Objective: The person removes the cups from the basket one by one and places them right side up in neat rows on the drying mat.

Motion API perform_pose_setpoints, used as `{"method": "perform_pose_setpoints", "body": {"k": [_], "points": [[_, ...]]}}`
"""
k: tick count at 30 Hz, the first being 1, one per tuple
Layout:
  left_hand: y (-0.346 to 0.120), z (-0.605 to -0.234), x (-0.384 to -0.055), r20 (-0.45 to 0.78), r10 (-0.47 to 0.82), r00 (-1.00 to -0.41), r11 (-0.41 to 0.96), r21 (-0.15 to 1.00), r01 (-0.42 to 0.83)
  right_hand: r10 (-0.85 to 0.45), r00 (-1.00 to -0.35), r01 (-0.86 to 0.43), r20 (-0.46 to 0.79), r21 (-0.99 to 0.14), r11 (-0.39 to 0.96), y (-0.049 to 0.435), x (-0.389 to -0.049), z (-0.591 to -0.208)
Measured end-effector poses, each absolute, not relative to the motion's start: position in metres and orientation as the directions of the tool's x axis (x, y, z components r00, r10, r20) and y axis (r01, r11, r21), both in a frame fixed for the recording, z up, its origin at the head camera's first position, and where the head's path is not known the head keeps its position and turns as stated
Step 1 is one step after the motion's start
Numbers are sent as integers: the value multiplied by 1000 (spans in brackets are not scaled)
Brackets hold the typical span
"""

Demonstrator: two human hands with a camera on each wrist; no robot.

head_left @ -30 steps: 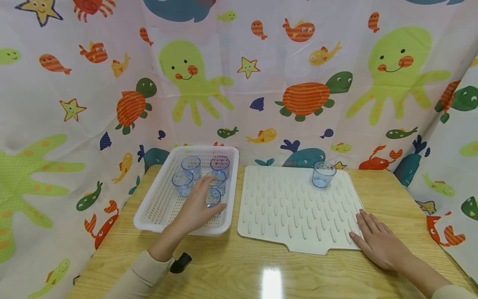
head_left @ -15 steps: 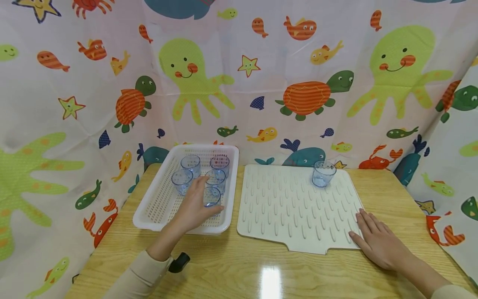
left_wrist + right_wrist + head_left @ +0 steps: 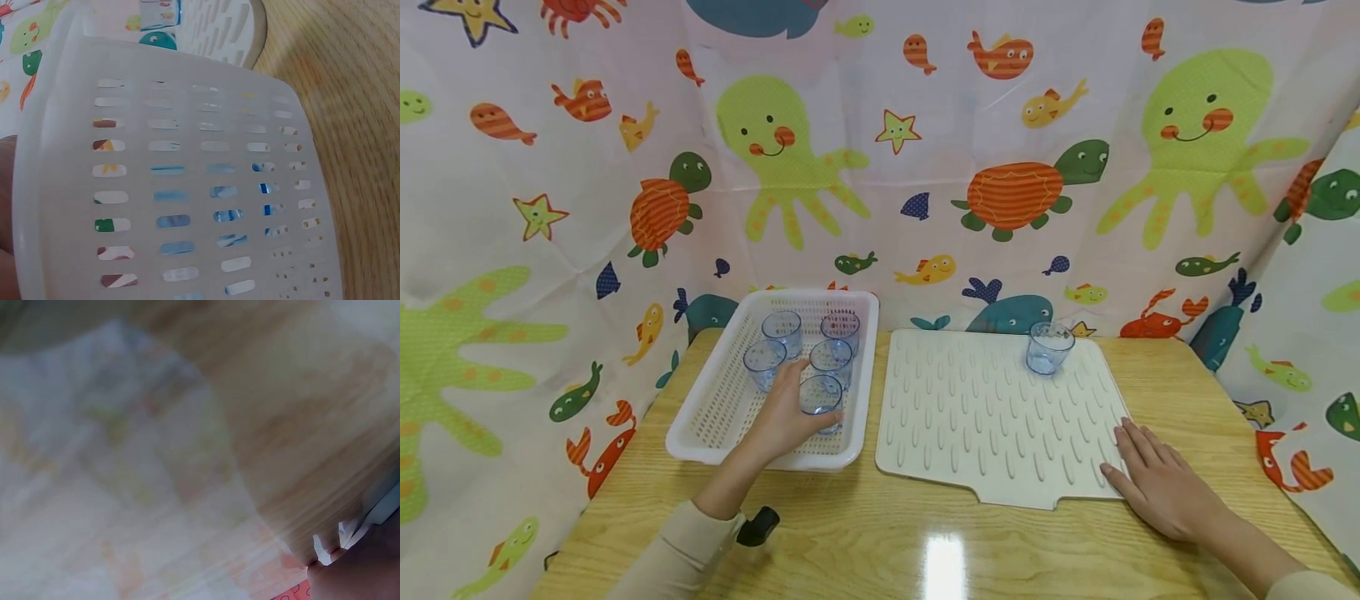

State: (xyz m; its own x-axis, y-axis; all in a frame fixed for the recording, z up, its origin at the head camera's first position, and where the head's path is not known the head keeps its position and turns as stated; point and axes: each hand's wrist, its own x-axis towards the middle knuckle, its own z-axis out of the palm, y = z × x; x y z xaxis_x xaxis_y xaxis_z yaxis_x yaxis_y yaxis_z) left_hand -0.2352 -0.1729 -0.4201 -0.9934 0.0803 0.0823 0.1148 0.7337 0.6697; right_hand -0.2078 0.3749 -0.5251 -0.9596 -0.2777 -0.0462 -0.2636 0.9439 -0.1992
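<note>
Glass (image 3: 821, 402) stands in near right part of basket (image 3: 867, 375), four more glasses (image 3: 765, 367) beyond. Left hand (image 3: 782, 418) around it, thumb and fingers parted wide; contact unclear. Right hand (image 3: 1165, 487) flat on table (image 3: 850, 533), at right edge of board (image 3: 970, 408). Sixth glass (image 3: 1048, 350) at board's far right.

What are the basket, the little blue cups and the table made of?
The white basket looks like smooth plastic, moulded with rows of slots. The bluish tumblers are see-through and shiny: glass, or maybe clear plastic. The table shows wood grain and glossy glare: varnished wood or a wood-look top.
</note>
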Motion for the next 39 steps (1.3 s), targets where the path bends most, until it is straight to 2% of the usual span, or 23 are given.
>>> {"method": "perform_pose_setpoints", "body": {"k": [18, 39], "points": [[-179, -430, -241, -10, 7, -1000, 704, 710, -2, -274, -961, -257, -49, -214, 942, 373, -206, -524], [-175, -433, -242, -53, -2, -999, 751, 659, -36, -271, -961, -255, -47, -216, 942, 374, -206, -526]]}}
